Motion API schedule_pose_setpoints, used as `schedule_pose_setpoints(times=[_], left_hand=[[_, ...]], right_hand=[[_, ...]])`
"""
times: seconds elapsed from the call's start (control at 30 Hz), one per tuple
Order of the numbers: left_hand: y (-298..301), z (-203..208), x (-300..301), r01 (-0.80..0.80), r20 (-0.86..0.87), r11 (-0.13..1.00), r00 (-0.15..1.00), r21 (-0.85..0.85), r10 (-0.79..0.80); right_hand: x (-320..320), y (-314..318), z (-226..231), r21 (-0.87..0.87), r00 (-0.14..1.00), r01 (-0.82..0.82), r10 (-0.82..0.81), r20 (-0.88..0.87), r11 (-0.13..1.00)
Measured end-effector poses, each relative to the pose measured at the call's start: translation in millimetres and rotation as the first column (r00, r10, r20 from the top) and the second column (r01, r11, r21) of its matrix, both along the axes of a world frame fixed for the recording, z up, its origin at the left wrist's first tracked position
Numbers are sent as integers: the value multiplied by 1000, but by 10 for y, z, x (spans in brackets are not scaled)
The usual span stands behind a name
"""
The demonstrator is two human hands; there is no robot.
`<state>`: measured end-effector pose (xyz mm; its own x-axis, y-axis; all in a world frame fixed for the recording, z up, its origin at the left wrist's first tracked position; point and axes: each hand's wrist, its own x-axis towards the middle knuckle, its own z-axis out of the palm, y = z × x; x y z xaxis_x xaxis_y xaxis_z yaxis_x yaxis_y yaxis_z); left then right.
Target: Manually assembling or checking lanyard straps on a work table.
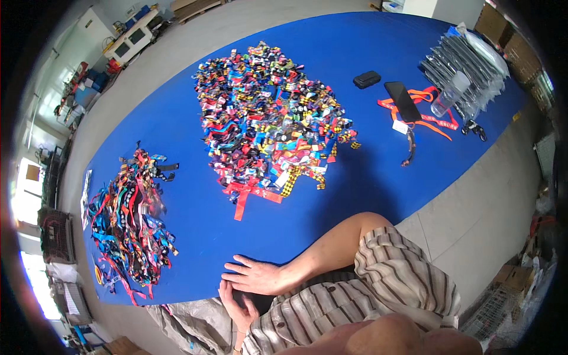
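Note:
My right hand (254,277) lies flat on the near edge of the blue table (201,260), its fingers spread and nothing in them. Just below it, my left hand (239,310) rests at the same edge, fingers and thumb apart, holding nothing I can see. Left of both hands is a loose heap of long patterned straps (133,219). Farther off, in the middle, spreads a large pile of short colourful printed straps with clips (266,112). At its near side a red strap (241,204) sticks out toward my hands.
To the right lie a black phone (402,100), orange-red straps (441,118), a black case (367,79), a clear bottle (445,99) and a stack of clear plastic packets (458,65). A greyish sack (198,325) hangs by the near edge. Cartons (494,23) stand beyond the table.

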<state>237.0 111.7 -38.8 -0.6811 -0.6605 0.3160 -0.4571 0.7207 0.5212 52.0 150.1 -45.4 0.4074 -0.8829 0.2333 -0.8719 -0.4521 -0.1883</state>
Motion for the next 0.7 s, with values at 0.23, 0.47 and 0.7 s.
schedule_pose_setpoints(times=[0.23, 0.47, 0.7], left_hand=[[21, -187, 259, -19, -64, 999, 998, -49, 15], [-9, -581, 622, 13, 216, 962, 974, 272, -74], [118, -849, 492, 29, 257, 907, 955, 419, -150]], right_hand=[[31, 15, -112, -17, 999, 4, -3, 50, 1000], [65, -9, -71, -6, 1000, -11, 11, 5, 1000], [108, -66, -295, -69, 1000, 7, -6, 12, 998]])
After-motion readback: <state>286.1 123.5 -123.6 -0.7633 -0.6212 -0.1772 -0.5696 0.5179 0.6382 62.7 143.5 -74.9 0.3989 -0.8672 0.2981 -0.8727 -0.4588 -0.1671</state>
